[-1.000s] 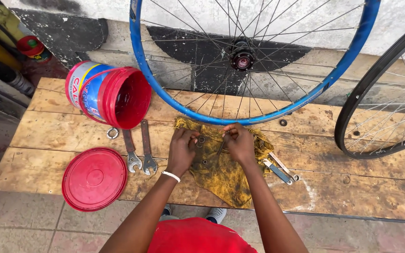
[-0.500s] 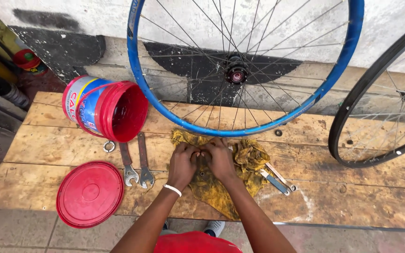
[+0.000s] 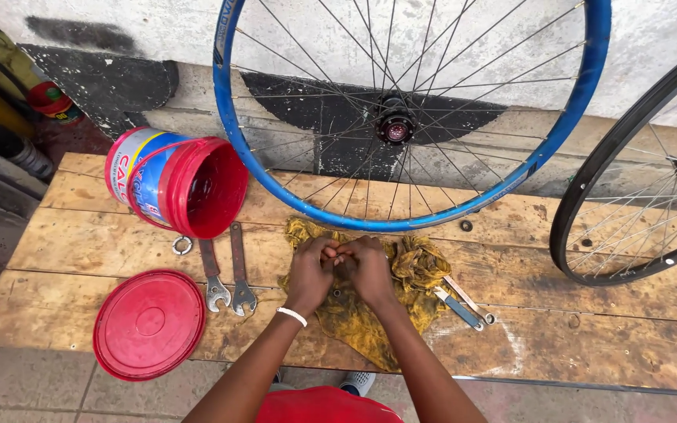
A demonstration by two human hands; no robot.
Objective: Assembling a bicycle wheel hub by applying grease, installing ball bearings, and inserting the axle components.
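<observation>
My left hand (image 3: 313, 271) and my right hand (image 3: 370, 266) meet with fingertips pressed together over a dirty yellow rag (image 3: 370, 309) spread on a wooden bench (image 3: 95, 243). Something small seems pinched between the fingers, but it is hidden. A blue-rimmed spoked wheel (image 3: 238, 149) stands upright just behind the rag, its hub (image 3: 395, 128) above my hands. Two flat wrenches (image 3: 227, 270) lie left of my left hand. A thin tool with a blue handle (image 3: 460, 305) lies right of the rag.
A red bucket (image 3: 186, 188) lies on its side at the left, its red lid (image 3: 149, 323) flat near the bench's front edge. A small metal ring (image 3: 182, 246) sits beside the bucket. A black wheel (image 3: 628, 180) leans at the right. Bottles stand at far left.
My hands have come together from apart to touching over the rag's middle. The view has shifted slightly, so the bench and wheel sit a little differently in frame.
</observation>
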